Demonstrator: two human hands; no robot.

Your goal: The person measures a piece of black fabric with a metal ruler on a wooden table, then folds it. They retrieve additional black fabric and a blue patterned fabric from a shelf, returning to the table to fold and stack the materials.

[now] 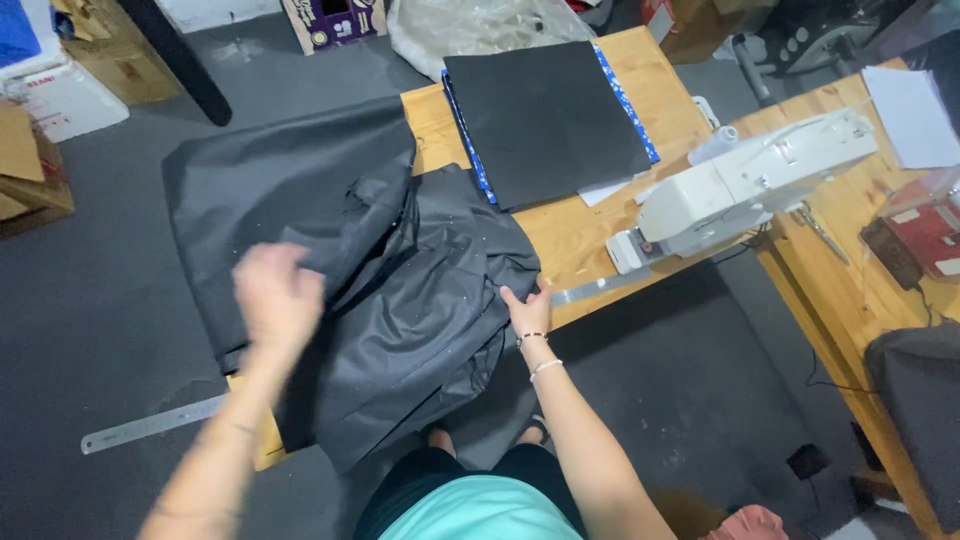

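On the wooden worktop [590,235], a large piece of black fabric [400,290] lies rumpled and folded over itself, covering the near left part of the surface and hanging over the front edge toward the person. A flatter layer of the same dark cloth spreads out to the far left, past the worktop's corner.

Left hand [278,295]: raised over the left portion of the fabric and motion-blurred. Whether the fingers are apart or closed on cloth cannot be told from this view.

Right hand [528,310]: laid on the right edge of the fabric near the front edge of the worktop, fingers extended and pressed flat, not clamped around anything. Two thin bracelets sit at the wrist.

A steel ruler [150,425] runs under the fabric along the front edge; its left end projects well beyond the cloth, and a second stretch of metal strip [600,288] shows just right of the right hand.

Behind the fabric, a black rectangular mat [548,115] with blue edging lies flat, just touching the cloth's far edge. To the right, a white sewing machine [750,185] lies tipped on its side. A second wooden table [850,290] adjoins at right, carrying white paper [915,115] and a red box [925,235]. Cardboard boxes [60,80] stand on the grey floor at far left.
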